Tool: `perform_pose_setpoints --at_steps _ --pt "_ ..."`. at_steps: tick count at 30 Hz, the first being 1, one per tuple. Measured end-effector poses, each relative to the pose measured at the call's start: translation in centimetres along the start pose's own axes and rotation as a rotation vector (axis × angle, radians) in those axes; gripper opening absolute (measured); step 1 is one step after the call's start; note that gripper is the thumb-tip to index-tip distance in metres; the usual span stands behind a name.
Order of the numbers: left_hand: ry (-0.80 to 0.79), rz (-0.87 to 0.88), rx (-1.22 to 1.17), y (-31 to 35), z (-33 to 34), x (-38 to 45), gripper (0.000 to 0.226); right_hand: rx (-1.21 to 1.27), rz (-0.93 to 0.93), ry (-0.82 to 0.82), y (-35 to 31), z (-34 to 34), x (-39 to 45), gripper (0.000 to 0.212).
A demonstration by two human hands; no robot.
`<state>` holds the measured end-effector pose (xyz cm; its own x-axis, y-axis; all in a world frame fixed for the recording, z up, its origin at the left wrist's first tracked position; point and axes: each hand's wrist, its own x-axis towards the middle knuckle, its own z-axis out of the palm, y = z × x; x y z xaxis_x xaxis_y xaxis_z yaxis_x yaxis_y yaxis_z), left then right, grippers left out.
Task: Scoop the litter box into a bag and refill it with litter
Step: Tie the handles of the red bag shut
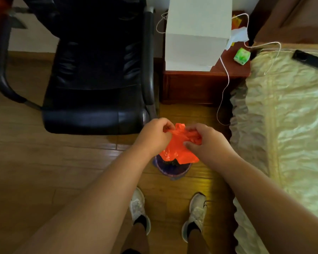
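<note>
An orange plastic bag (pixel 178 143) hangs crumpled between both hands, above the wooden floor (pixel 44 162) and straight over a small round purple container (pixel 173 169) that stands on the boards. The left hand (pixel 154 134) pinches the bag's upper edge, its fingers (pixel 166 125) curled onto the plastic. The right hand (pixel 204 138) grips the same bunched top from the other side, its fingers (pixel 193 133) folded into the film and the thumb pressed against the sheet below. The bag's lower part drapes down and covers part of the container's rim; what is inside the container is too dark to tell.

Nearer the camera than the bag, two feet in white sneakers (pixel 195 215) stand apart on the floor. Beyond the bag and to its left is a black leather office chair (pixel 95 79) with curved armrests, its seat edge just beside the left hand in the view. Beyond the bag and slightly to its right stands a reddish wooden nightstand (pixel 198 87) bearing a large white box (pixel 196 33) and a small green packet (pixel 242 56). A white cord (pixel 223 88) trails from the nightstand top down toward the floor. To the right of the bag lies a bed (pixel 292 116) with a shiny cream cover and a ruffled edge, and a dark flat object (pixel 310 60) rests on it at the far end.
</note>
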<state>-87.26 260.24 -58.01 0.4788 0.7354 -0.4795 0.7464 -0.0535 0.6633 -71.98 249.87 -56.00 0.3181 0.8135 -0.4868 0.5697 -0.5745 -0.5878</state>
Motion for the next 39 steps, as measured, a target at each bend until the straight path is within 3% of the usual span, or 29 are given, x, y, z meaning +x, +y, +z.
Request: perform_pose_setpoints --at_steps 3,8,12,17,26,31,36,39 --pt "-0.003 -0.063 -0.023 -3.3 3.3 1.8 0.020 0.011 0.033 0.002 2.8 3.5 1.8 0.059" --pt "-0.058 -0.161 -0.028 -8.4 8.4 3.9 0.025 -0.007 0.116 -0.070 7.6 9.0 4.5 0.054" --pt "-0.119 -0.201 0.036 -12.2 11.9 5.4 0.026 -0.091 0.166 -0.168 10.9 12.5 6.4 0.049" --pt "-0.188 -0.255 0.099 -15.7 15.9 7.1 0.041 -0.266 0.211 -0.150 13.7 15.2 8.2 0.045" --pt "-0.217 -0.342 -0.027 -19.3 19.9 9.5 0.038 -0.141 0.220 -0.214 16.5 18.3 11.0 0.047" --pt "-0.207 -0.277 -0.021 -20.5 21.4 10.6 0.049 -0.108 0.185 -0.182 17.8 19.7 12.4 0.047" --pt "-0.186 -0.236 0.001 -25.0 25.6 12.6 0.075 -0.109 0.152 -0.168 18.7 22.0 13.8 0.057" --pt "-0.239 -0.141 0.066 -24.4 25.5 12.4 0.073 -0.017 0.161 -0.105 19.8 23.8 14.5 0.052"
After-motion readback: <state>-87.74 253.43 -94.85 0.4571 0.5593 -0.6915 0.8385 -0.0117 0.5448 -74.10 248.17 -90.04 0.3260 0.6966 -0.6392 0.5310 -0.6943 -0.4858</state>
